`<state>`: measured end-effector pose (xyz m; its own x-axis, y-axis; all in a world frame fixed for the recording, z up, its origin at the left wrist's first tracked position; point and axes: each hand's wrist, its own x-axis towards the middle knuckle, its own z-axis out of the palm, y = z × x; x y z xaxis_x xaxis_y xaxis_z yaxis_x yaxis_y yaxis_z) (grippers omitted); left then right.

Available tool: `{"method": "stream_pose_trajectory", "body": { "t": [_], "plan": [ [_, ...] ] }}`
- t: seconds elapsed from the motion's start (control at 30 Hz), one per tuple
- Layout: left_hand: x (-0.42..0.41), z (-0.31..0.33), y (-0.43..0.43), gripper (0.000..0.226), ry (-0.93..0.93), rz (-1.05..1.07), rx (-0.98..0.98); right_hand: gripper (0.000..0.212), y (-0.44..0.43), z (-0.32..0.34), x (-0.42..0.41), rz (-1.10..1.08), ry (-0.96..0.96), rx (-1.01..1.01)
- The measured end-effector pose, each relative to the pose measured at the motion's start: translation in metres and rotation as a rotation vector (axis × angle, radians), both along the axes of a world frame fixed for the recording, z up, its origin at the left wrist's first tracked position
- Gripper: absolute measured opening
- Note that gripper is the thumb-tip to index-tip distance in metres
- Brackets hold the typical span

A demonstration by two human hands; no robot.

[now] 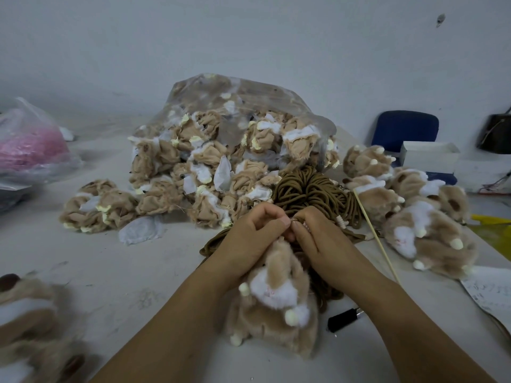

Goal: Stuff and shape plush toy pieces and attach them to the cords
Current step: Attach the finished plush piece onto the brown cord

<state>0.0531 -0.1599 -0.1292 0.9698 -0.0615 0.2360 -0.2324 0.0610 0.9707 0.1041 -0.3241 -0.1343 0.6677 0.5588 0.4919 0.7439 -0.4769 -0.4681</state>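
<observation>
A tan and white plush toy piece (276,305) with small cream nubs lies on the table between my forearms. My left hand (250,236) and my right hand (318,239) meet at its far end, fingers curled, pinching its top edge together; what sits between the fingertips is hidden. Just beyond my hands lies a tangled bundle of brown cords (309,189), some strands running under the toy. A thin wooden stick (376,236) lies slanted to the right of my right hand.
A clear bag of inside-out plush pieces (229,150) spills behind the cords. Finished plush pieces (409,205) pile at the right, more at the bottom left (25,322). A black-handled tool (345,319), papers (492,291), a pink-filled bag (30,145) and a blue chair (403,128) surround.
</observation>
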Motion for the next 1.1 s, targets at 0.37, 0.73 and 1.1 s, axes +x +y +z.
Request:
{"method": "stream_pose_trajectory", "body": {
  "t": [0.37, 0.73, 1.1],
  "plan": [
    [0.0009, -0.0013, -0.0031, 0.018, -0.086, 0.065, 0.087, 0.013, -0.001, 0.0014, -0.0019, 0.063, 0.195, 0.248],
    [0.005, -0.0041, -0.0007, 0.019, -0.137, 0.034, 0.091, 0.011, -0.0015, 0.0047, 0.0003, 0.027, 0.173, 0.297],
    [0.0098, -0.0052, 0.0013, 0.014, -0.111, 0.094, 0.121, 0.022, 0.0031, 0.0078, 0.0029, -0.136, -0.436, 0.018]
  ]
}}
